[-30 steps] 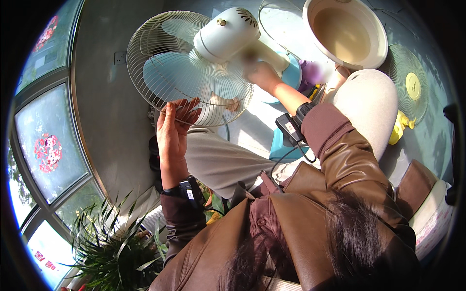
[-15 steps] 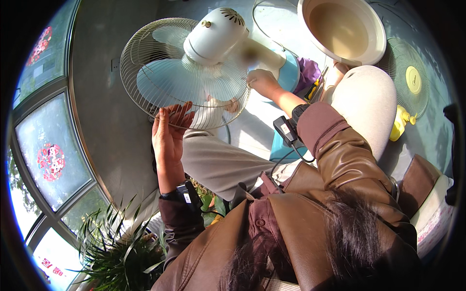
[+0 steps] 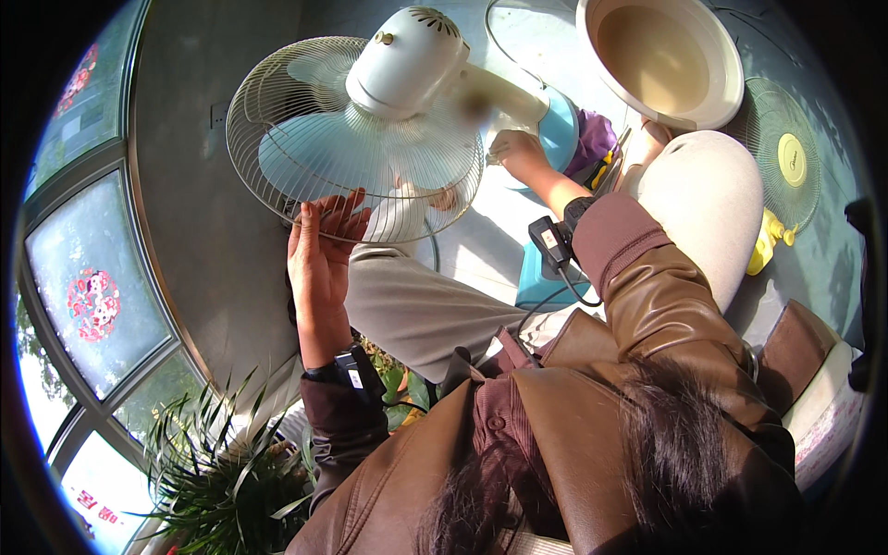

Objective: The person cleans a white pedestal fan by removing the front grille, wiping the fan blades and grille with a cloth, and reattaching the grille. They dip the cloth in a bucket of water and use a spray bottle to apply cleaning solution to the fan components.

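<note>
A white electric fan (image 3: 407,69) with pale blue blades tilts in front of me, its motor housing at the top. The wire guard (image 3: 277,180) spans the blades, its rim curving toward me. My left hand (image 3: 324,236) holds the rim's lower edge, thumb on the near side and fingers behind the wires. At the guard's right edge, my right hand (image 3: 523,157) is closed with its fingers curled, just beside the rim. Whatever its fingertips hold, if anything, is too small to make out. Behind that hand sits the fan's blue and white base (image 3: 560,129).
A basin of cloudy water (image 3: 661,60) stands far right, near a detached green wire guard (image 3: 786,157) with a cream centre. A yellow bottle (image 3: 770,242), a purple cloth (image 3: 595,139) and a yellow-black tool (image 3: 603,168) lie nearby. Leafy plants (image 3: 227,472) grow lower left beside windows.
My right hand has shifted slightly right, from the guard's rim to just beside it. My left hand stays at the lower rim. The view has shifted a little.
</note>
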